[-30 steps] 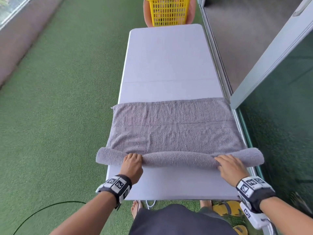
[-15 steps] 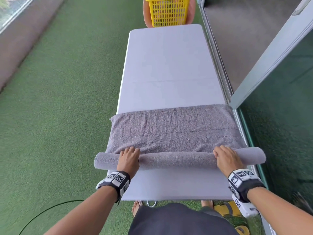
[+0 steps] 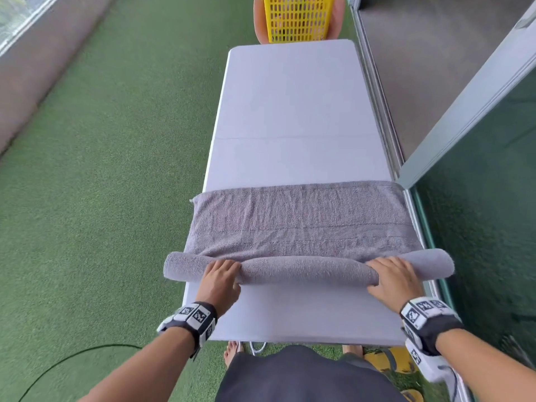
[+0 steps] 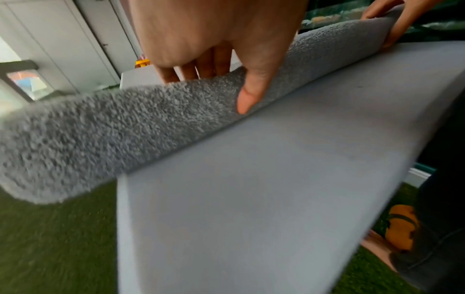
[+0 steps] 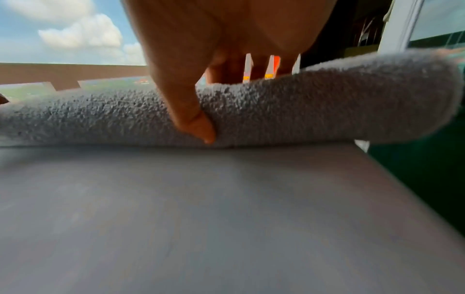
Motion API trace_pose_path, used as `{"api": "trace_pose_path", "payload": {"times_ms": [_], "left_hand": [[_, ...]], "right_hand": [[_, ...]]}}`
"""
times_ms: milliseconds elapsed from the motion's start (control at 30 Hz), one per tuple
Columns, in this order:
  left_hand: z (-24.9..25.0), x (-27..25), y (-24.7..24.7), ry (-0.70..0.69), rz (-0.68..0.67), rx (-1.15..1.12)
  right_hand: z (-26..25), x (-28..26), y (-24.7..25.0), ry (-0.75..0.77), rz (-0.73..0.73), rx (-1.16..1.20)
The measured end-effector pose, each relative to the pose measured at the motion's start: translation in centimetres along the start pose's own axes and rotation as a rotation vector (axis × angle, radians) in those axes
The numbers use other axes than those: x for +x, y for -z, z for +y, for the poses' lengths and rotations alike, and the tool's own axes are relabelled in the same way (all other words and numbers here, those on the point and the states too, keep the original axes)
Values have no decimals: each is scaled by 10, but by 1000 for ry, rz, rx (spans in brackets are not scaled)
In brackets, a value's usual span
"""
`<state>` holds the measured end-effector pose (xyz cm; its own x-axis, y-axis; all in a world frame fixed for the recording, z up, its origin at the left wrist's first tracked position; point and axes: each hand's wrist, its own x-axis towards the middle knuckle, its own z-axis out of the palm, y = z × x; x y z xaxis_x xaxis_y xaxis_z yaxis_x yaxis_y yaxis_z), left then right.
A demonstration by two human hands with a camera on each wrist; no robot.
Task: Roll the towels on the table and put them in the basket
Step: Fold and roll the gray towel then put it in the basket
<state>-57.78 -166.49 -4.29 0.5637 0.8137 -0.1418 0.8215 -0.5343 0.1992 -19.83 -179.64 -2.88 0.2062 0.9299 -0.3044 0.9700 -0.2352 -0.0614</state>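
Rolling the grey towel (image 3: 301, 224) across the near end of the white folding table (image 3: 293, 111): left hand (image 3: 221, 281) and right hand (image 3: 395, 278) each grip the rolled part, thumb on the near side, fingers curled over the top. The flat remainder lies toward the far end.

Risks, judged:
- Both roll ends overhang the table's long edges, unsupported. They may sag or loosen, giving a cone-shaped roll.
- The hands sit well apart. The middle gets no direct pressure and could lag or go slack.
- Uneven push from one hand would skew the roll.

Clearance: bare tabletop runs ahead of the towel to the far edge, ample for the remaining turns. The right overhang sits just beside the glass door frame (image 3: 464, 105); the left hangs over artificial turf (image 3: 101, 169). The yellow basket (image 3: 295, 18) stands beyond the far end, well apart, requiring a carry.
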Motion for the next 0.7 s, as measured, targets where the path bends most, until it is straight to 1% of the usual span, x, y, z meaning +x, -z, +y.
{"api": "trace_pose_path", "payload": {"times_ms": [67,100,133,200,233,267,333,400,433,500,533,600,633,667,700], "left_hand": [[-1,9,12,-15,-82,32],[-3,11,14,-24,-84,23],[-3,14,14,6,-63,-5],[-5,11,9,94,10,-71],[-6,6,6,101,22,-74],[-8,0,0,74,22,-57],[-11,-9,-7,19,-19,-8],[-10,-13,-6,16,-44,-6],[-9,-12,-3,9,-26,-4],[-6,-5,7,17,-22,7],[-6,0,9,30,-14,-4],[-9,9,7,107,16,-30],[-9,10,6,132,14,-36],[-10,9,4,144,-6,-40],[-13,7,0,109,-22,-21]], "right_hand": [[1,15,18,3,-142,-52],[1,21,23,0,-188,-61],[1,25,25,-7,-183,-61],[1,25,20,-42,-66,8],[1,21,15,-47,-34,40],[1,14,10,-42,-49,47],[0,0,1,-21,-117,-12],[-2,-6,1,-15,-128,-55],[-1,-5,4,-10,-130,-48],[-2,4,15,-7,-149,-29],[-2,10,19,-21,-135,-13],[0,18,19,-81,-28,56],[2,18,16,-98,0,84],[2,14,12,-90,-24,88],[2,9,7,-74,-68,57]]}}
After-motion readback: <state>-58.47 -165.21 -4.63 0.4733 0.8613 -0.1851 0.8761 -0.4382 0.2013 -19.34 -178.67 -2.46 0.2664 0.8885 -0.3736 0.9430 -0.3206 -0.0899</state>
